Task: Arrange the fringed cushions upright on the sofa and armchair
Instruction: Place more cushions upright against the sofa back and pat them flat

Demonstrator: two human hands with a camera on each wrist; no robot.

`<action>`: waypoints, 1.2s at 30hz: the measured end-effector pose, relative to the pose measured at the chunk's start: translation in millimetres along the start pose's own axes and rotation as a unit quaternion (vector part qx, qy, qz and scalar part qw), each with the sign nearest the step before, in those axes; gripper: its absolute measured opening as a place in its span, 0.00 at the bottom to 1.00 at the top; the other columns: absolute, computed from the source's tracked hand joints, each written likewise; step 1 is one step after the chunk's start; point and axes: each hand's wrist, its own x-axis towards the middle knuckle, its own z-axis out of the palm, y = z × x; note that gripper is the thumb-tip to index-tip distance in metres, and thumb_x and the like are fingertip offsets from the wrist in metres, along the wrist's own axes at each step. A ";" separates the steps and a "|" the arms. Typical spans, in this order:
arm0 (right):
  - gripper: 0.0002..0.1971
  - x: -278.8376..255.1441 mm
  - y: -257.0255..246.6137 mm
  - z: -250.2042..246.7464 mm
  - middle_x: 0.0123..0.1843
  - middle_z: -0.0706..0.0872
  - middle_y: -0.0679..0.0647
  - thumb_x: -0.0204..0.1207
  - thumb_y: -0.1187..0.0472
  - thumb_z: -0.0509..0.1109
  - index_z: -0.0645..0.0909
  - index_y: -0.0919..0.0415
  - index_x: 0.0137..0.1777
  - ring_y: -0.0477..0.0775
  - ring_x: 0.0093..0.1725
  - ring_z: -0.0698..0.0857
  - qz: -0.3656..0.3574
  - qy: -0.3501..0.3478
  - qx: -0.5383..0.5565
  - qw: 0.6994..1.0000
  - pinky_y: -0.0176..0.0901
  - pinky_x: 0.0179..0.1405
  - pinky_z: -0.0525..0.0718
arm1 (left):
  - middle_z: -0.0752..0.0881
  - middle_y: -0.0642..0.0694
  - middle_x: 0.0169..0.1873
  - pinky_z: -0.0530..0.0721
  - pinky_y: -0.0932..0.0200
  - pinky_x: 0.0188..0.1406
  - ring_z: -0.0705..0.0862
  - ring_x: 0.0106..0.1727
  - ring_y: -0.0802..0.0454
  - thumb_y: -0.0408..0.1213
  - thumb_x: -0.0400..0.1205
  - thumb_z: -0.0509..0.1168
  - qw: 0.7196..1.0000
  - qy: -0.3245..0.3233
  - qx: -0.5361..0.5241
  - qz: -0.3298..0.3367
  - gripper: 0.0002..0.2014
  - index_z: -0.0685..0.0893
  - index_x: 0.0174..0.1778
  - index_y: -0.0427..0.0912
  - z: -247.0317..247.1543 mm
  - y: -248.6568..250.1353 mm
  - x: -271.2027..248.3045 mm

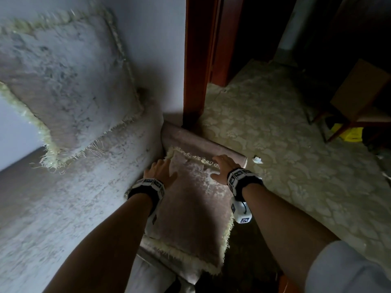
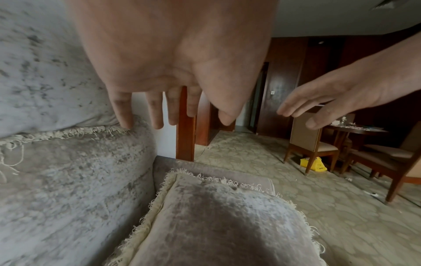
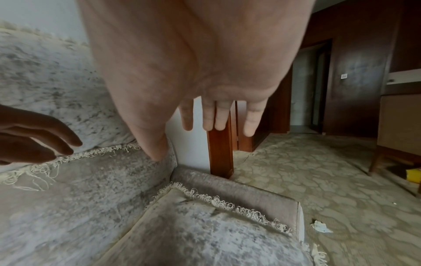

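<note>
Sofa (image 1: pixel 69 204), upholstered in grey mottled fabric, fills the left of the scene, with its armrest (image 1: pixel 203 142) at the far right end beside a wooden door frame (image 1: pixel 193 60). Patterned carpet (image 1: pixel 285 144) covers the floor to the right. One fringed cushion (image 1: pixel 63 85) leans upright against the sofa back at far left. A second fringed cushion (image 1: pixel 190 212) stands near centre with its far edge against the armrest. Left hand (image 1: pixel 161 169) is at this cushion's far left corner, fingers straight and spread, grasping nothing. Right hand (image 1: pixel 224 168) is at the far right edge, fingers likewise extended and released; contact cannot be confirmed. A paper scrap (image 1: pixel 257 160) lies on the carpet just right of the armrest.
</note>
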 end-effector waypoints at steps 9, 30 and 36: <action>0.36 64.6 11.9 -8.9 0.81 0.64 0.52 0.75 0.43 0.71 0.62 0.50 0.80 0.58 0.80 0.65 -0.025 -0.024 0.015 0.999 0.63 0.76 0.69 | 0.71 0.43 0.73 0.73 0.38 0.67 0.72 0.72 0.40 0.58 0.81 0.58 1.000 -0.008 0.015 -0.008 0.30 0.63 0.78 0.49 1.7 4.0 57.7; 0.52 237.8 44.8 26.0 0.87 0.53 0.56 0.70 0.39 0.76 0.47 0.49 0.86 0.62 0.85 0.57 -0.134 -0.200 -0.030 0.970 0.61 0.79 0.65 | 0.66 0.46 0.79 0.71 0.37 0.71 0.67 0.78 0.41 0.66 0.76 0.61 0.986 -0.024 -0.028 -0.164 0.41 0.58 0.81 0.50 65.2 17.7 155.3; 0.56 269.9 55.1 53.9 0.87 0.55 0.57 0.67 0.37 0.78 0.44 0.47 0.86 0.62 0.84 0.57 -0.157 -0.210 -0.036 0.964 0.61 0.80 0.64 | 0.69 0.46 0.78 0.73 0.35 0.69 0.69 0.77 0.41 0.66 0.73 0.66 0.984 -0.029 -0.052 -0.168 0.43 0.58 0.81 0.55 104.9 10.6 177.8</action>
